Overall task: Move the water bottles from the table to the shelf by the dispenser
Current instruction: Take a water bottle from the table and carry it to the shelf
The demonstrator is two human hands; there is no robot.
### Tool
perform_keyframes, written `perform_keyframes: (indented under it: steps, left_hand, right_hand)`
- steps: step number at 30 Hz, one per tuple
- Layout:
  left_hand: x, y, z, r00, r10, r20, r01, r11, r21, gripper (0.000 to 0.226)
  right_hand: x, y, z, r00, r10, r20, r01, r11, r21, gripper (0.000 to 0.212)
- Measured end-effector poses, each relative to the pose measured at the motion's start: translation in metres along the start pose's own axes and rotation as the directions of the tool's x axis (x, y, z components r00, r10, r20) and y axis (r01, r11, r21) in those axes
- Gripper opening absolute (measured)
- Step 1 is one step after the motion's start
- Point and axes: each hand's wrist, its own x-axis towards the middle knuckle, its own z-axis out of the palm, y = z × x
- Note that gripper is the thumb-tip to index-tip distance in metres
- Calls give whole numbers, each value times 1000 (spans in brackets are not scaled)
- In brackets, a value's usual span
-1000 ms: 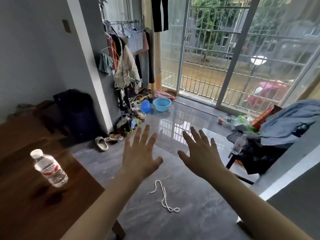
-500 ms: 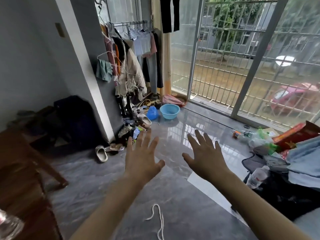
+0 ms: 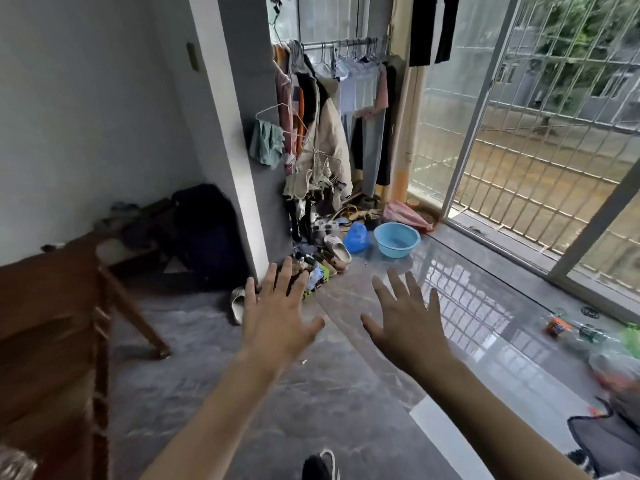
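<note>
While both arms reach forward over the grey floor, the left hand and right hand hover side by side, apart, palms down, fingers spread and straight, holding nothing. Wooden desk at left edge, blurred; a pale blurred shape at its bottom-left corner may be a water bottle, cannot tell. Clothes rack stands ahead by the pillar, shoes heaped beneath. Blue basin on the floor beside a blue bag. Barred sliding door at right. Litter of drink bottles lies on the floor far right.
</note>
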Motion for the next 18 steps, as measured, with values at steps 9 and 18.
perform_keyframes:
  steps: [9, 18]
  left_hand:
    - [130, -67, 16, 986, -168, -1, 168, 985, -34, 82]
    - [210, -137, 18, 954, -299, 12, 300, 952, -66, 78]
  right_hand:
    - [163, -46, 5, 986, -166, 10, 166, 985, -43, 70]
    - [291, -119, 19, 949, -314, 25, 315, 948, -36, 70]
